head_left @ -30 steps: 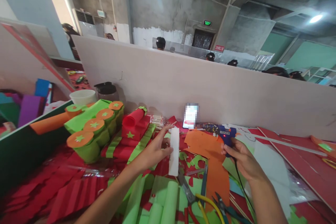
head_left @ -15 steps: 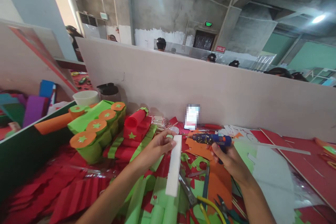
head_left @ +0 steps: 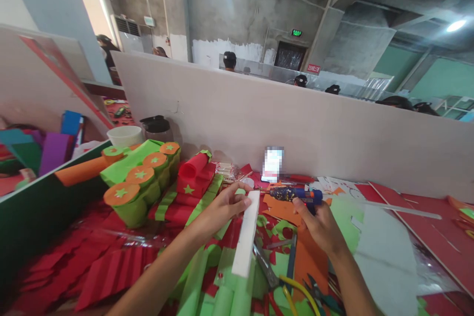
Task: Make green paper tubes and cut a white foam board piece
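Note:
Between the fingers and thumb of my left hand (head_left: pixel 233 202) is the upper end of a white strip (head_left: pixel 246 239), which hangs down over the cluttered table. My right hand (head_left: pixel 318 222) is wrapped round a blue hot glue gun (head_left: pixel 296 194) speckled with dried glue. Its nozzle points left and lies close to the strip's top end; whether they touch I cannot tell. A clear glue stick (head_left: pixel 403 208) sticks out of the gun's back to the right. Below the strip lie light green paper rolls (head_left: pixel 242 296).
Left stand green-and-orange paper models with stars (head_left: pixel 122 195) and a red paper model (head_left: pixel 194 173). Pliers with yellow handles (head_left: pixel 296 291) and smaller cutters (head_left: pixel 320 294) lie in front. A phone (head_left: pixel 272 165) leans against the partition (head_left: pixel 314 133). Red paper pieces (head_left: pixel 111 271) cover the near left.
The glue gun has shifted slightly left towards the strip in my left hand. The whole view has moved a little to the right; my left hand keeps its hold.

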Motion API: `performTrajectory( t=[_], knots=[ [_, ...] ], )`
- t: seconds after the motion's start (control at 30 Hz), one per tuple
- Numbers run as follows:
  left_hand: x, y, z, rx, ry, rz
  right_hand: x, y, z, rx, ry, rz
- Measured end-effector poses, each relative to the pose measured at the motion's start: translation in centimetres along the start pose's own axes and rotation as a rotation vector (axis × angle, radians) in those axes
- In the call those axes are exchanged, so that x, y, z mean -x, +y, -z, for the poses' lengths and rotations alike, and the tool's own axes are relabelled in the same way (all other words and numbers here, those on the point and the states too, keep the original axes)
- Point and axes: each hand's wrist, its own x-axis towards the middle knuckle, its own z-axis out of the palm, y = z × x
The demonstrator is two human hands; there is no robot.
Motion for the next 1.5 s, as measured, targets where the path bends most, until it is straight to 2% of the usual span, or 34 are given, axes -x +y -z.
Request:
performTrajectory(
  t=[0.37, 0.57, 0.67, 0.93, 1.13, 1.3, 1.5],
  knots=[
    [0.1, 0.2, -0.2, 0.039, 0.004, 0.020, 0.2, -0.8, -0.1, 0.019, 0.032, 0.032],
    [0.0, 0.0, -0.1, 0.052, 0.008, 0.030, 0.2, -1.2, 0.1, 0.010, -0.016, 0.028],
    [0.0, 0.1, -0.1, 0.061, 0.015, 0.024, 0.3, -1.1, 0.2, 0.002, -0.037, 0.018],
    [0.1, 0.4, -0.3, 0.064, 0.004, 0.038, 0.1, -0.2, -0.2, 0.005, 0.006, -0.009],
    [-0.1, 0.0, 0.0, 0.057, 0.028, 0.041, 0.3, -0.6, 0.1, -0.054, -0.090, -0.039],
    [-0.1, -0.1, 0.0, 0.071, 0.023, 0.042, 0.2, -0.3, 0.2, -0.102, -0.108, -0.046],
    [-0.2, -0.2, -0.1, 0.126, 0.122, 0.046, 0.3, 0.0, 0.2, -0.126, -0.127, -0.042]
  ],
)
